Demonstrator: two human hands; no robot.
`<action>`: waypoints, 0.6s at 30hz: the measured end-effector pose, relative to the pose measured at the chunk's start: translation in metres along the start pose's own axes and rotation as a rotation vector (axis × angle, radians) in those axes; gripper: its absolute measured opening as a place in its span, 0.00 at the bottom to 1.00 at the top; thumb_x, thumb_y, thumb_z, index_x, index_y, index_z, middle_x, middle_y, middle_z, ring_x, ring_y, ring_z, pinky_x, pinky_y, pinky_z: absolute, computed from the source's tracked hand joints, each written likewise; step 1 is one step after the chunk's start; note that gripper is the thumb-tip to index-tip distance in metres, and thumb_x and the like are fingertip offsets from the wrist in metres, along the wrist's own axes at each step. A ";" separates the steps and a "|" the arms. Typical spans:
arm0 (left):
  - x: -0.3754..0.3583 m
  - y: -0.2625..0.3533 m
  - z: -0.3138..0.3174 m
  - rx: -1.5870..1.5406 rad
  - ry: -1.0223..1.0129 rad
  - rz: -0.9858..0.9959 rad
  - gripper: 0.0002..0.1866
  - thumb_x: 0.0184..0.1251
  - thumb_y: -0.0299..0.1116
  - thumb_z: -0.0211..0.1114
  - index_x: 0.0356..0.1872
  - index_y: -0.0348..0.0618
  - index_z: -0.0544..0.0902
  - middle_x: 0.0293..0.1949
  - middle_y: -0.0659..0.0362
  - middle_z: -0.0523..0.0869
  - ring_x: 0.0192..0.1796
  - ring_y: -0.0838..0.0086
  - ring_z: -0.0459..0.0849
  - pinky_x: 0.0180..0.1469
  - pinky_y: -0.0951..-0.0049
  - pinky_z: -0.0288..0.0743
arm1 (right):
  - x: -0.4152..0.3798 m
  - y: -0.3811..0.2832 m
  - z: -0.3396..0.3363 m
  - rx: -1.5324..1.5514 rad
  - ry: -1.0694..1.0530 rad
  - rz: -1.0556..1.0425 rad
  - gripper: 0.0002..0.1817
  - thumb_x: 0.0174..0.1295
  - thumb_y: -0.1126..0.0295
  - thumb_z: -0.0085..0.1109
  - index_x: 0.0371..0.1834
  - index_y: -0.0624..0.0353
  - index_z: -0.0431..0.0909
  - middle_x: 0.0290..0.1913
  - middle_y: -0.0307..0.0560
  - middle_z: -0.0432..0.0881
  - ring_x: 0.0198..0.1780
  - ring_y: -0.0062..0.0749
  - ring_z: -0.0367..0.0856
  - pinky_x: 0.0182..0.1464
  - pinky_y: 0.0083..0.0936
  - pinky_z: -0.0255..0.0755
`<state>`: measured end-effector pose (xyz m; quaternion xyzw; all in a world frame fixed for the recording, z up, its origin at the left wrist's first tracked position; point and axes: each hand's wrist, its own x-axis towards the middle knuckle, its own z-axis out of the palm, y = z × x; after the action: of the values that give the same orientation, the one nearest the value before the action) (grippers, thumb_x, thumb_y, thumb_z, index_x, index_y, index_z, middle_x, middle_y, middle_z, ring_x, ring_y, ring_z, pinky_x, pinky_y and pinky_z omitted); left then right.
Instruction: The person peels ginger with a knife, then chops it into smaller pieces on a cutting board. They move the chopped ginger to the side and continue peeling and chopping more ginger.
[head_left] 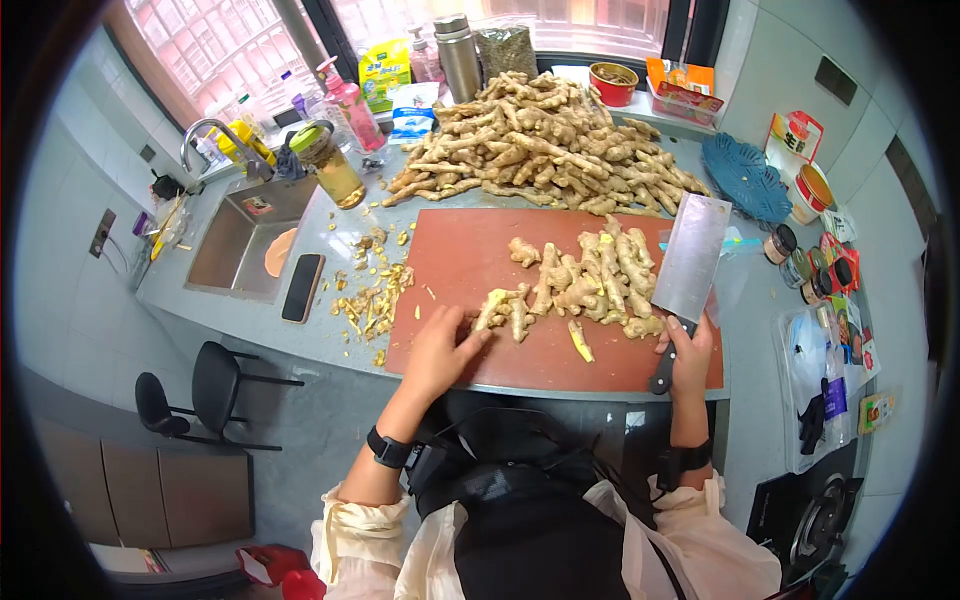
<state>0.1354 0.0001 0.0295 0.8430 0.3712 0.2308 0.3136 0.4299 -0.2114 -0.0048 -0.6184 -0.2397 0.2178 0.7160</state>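
My right hand [690,358] is wrapped round the black handle of a cleaver [692,258], whose broad blade points up and away at the right side of the red-brown cutting board [450,262]. Near the board's front left, my left hand [440,350] has its fingertips at a branched piece of ginger [495,308] with a pale cut end; its thumb is apart from the fingers. Several ginger pieces [610,270] lie between my hands and the blade. A small peeled piece [580,341] is close to the front edge. Behind the board rises a large heap of ginger [550,145].
Ginger scraps [372,300] and a phone [303,288] lie left of the board, beside the sink [235,240]. A lidded jar [330,170] stands behind them. At right are a blue basket [747,177], small jars [797,268] and a clear tray [808,400].
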 end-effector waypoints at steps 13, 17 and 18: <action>0.021 -0.087 -0.056 0.626 -0.040 -0.068 0.34 0.79 0.57 0.49 0.80 0.57 0.62 0.82 0.51 0.57 0.83 0.55 0.52 0.80 0.43 0.44 | 0.002 0.000 0.003 -0.028 0.010 -0.009 0.13 0.70 0.72 0.59 0.54 0.65 0.75 0.32 0.38 0.77 0.27 0.17 0.75 0.29 0.18 0.75; 0.016 -0.050 -0.038 0.565 -0.143 0.123 0.34 0.78 0.58 0.49 0.80 0.57 0.62 0.82 0.52 0.57 0.84 0.56 0.51 0.81 0.43 0.43 | 0.001 0.000 0.003 -0.044 0.007 -0.002 0.13 0.70 0.72 0.59 0.55 0.65 0.75 0.34 0.39 0.78 0.27 0.17 0.75 0.29 0.18 0.75; 0.014 -0.048 -0.031 0.576 -0.189 0.151 0.34 0.78 0.58 0.50 0.80 0.57 0.62 0.82 0.52 0.56 0.84 0.57 0.51 0.81 0.43 0.44 | 0.001 0.000 0.003 -0.048 0.011 0.001 0.13 0.70 0.72 0.59 0.55 0.65 0.75 0.34 0.39 0.78 0.27 0.17 0.75 0.29 0.18 0.75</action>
<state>0.1020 0.0472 0.0197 0.9401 0.3266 0.0594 0.0770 0.4289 -0.2083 -0.0048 -0.6367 -0.2407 0.2087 0.7022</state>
